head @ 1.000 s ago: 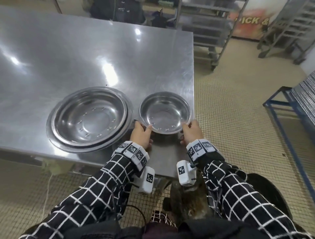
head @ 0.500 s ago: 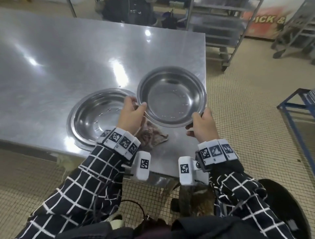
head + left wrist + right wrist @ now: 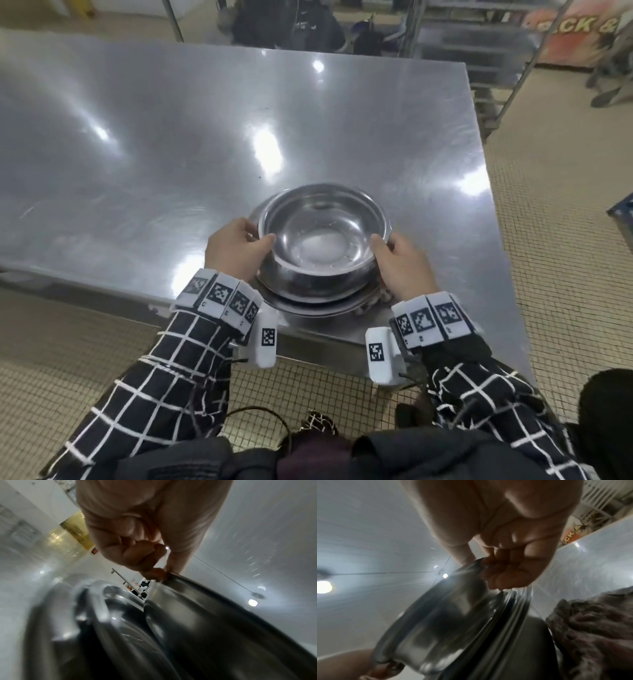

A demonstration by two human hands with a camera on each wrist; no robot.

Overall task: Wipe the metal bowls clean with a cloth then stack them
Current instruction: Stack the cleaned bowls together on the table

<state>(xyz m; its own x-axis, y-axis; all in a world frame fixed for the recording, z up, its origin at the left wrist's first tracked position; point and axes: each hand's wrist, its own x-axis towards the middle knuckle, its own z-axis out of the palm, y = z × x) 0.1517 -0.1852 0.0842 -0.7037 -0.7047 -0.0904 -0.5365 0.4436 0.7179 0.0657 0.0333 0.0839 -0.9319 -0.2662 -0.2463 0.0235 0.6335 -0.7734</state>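
A small metal bowl [image 3: 322,240] sits over the larger stacked bowls [image 3: 318,306] near the steel table's front edge. My left hand [image 3: 236,251] grips its left rim, thumb on top and fingers curled under, as the left wrist view shows at the small bowl's rim [image 3: 173,575]. My right hand [image 3: 400,267] grips the right rim the same way; the right wrist view has its fingers [image 3: 503,573] hooked under the small bowl [image 3: 440,615]. The larger bowls' rims [image 3: 510,615] lie just below. A brownish cloth [image 3: 590,628] lies crumpled at the right of the stack, mostly hidden in the head view.
The steel table [image 3: 171,137] stretches far and left. Its front edge runs just below the stack, its right edge [image 3: 486,205] is close by. Metal racks [image 3: 479,44] stand on the tiled floor beyond the table.
Both hands lifted the small bowl off the table's right side, carried it left and lowered it onto the larger bowls. The cloth that lay under it is now beside the stack.
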